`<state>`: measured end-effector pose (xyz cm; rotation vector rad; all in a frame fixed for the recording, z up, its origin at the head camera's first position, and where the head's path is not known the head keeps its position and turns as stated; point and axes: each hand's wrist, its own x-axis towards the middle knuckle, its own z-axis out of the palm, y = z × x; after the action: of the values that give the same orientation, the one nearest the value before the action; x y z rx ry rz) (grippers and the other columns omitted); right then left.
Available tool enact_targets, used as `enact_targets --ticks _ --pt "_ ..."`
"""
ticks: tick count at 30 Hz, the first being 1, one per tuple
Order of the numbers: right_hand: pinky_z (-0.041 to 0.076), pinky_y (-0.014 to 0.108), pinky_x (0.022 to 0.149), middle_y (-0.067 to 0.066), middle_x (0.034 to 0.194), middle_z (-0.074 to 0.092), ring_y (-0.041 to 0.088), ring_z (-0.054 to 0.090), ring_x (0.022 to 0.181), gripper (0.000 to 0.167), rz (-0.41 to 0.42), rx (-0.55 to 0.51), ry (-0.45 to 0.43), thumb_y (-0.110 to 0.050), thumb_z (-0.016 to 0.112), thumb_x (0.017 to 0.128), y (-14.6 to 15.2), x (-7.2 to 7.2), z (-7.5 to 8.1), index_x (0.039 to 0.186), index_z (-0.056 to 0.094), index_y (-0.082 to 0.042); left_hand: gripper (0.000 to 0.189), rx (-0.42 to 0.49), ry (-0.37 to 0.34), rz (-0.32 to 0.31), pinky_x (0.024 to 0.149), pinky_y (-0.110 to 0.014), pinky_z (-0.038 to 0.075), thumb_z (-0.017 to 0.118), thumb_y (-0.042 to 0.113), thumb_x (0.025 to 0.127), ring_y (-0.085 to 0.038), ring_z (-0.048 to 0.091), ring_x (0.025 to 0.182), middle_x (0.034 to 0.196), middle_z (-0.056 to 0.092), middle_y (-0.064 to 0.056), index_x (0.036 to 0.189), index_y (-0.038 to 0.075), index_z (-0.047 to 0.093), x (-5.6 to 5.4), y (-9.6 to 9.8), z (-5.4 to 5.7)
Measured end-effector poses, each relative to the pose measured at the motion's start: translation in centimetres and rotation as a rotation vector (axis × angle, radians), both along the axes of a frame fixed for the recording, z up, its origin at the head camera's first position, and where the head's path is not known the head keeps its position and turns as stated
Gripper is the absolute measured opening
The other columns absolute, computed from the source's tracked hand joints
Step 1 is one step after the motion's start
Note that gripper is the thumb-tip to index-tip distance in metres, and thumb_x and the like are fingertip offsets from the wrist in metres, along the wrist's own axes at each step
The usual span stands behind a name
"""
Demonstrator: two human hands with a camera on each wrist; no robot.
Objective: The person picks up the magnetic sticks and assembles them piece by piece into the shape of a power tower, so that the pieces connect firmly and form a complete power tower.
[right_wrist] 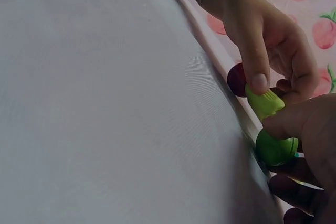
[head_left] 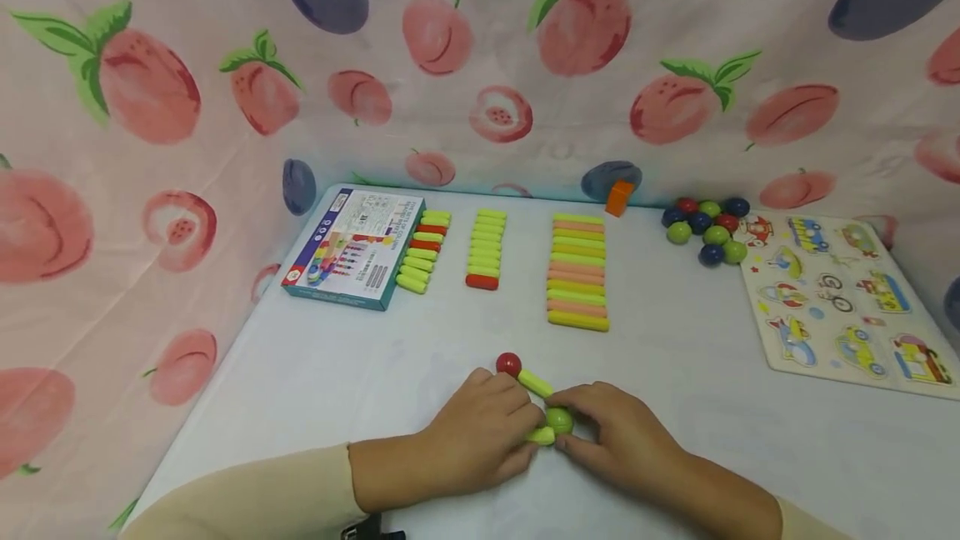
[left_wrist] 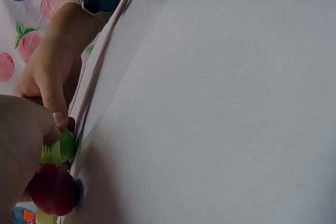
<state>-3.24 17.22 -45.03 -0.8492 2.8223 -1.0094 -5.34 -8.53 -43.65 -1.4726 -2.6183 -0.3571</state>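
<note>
In the head view my left hand pinches a short yellow-green stick. My right hand holds a green ball between thumb and fingers, at the end of that stick. The right wrist view shows the stick meeting the green ball, and a dark red ball by the left thumb. A red ball lies just beyond the left hand, with another yellow-green stick running from it toward the right fingers. The left palm hides part of the pieces.
Farther back are a toy box, a column of yellow-green and red sticks, a second column and a longer multicoloured row. An orange block, several coloured balls and a picture puzzle board stand rightward.
</note>
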Motion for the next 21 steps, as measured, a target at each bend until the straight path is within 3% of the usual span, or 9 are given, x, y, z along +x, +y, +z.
enact_targets --ticks 3,7,14,18,21 --pt "0.058 0.032 0.085 -0.019 0.115 0.072 0.001 0.065 0.1 0.04 -0.017 -0.014 0.033 -0.021 0.089 0.087 0.2 0.1 0.0 0.124 0.075 -0.024 0.022 -0.004 0.017 -0.009 0.083 -0.027 0.036 0.073 0.04 0.097 -0.01 0.051 0.103 0.101 0.059 0.011 0.113 0.024 0.07 -0.2 0.2 0.0" --pt "0.057 0.029 0.08 -0.019 0.111 0.071 -0.001 0.063 0.094 0.041 0.002 -0.073 0.067 -0.017 0.09 0.084 0.5 0.3 -0.1 0.122 0.074 -0.024 0.023 -0.019 0.013 0.028 0.084 -0.028 0.038 0.074 0.04 0.096 -0.011 0.051 0.104 0.101 0.062 0.011 0.112 0.024 0.072 -0.3 0.2 0.2" --pt "0.058 0.035 0.09 -0.019 0.117 0.071 0.004 0.067 0.105 0.044 0.047 -0.119 0.082 -0.014 0.09 0.084 0.3 0.6 -0.7 0.123 0.073 -0.027 0.022 -0.012 -0.008 0.027 0.084 -0.028 0.037 0.072 0.041 0.097 -0.01 0.052 0.104 0.101 0.063 0.012 0.111 0.024 0.071 -0.7 0.2 0.3" --pt "0.058 0.035 0.089 -0.02 0.118 0.07 0.003 0.066 0.106 0.043 0.038 -0.078 0.071 -0.019 0.09 0.086 0.1 0.8 -0.7 0.124 0.072 -0.028 0.026 -0.008 -0.041 0.07 0.087 -0.031 0.04 0.067 0.037 0.101 -0.011 0.054 0.112 0.113 0.066 0.01 0.123 0.025 0.074 -2.3 0.4 1.0" --pt "0.058 0.035 0.09 -0.022 0.119 0.067 0.001 0.065 0.106 0.042 0.022 -0.054 0.056 -0.021 0.09 0.086 0.0 0.8 -0.6 0.122 0.072 -0.03 0.032 -0.101 -0.085 0.121 0.091 -0.037 0.039 0.068 0.031 0.101 -0.014 0.053 0.123 0.123 0.068 0.009 0.132 0.028 0.074 -4.1 0.8 1.8"
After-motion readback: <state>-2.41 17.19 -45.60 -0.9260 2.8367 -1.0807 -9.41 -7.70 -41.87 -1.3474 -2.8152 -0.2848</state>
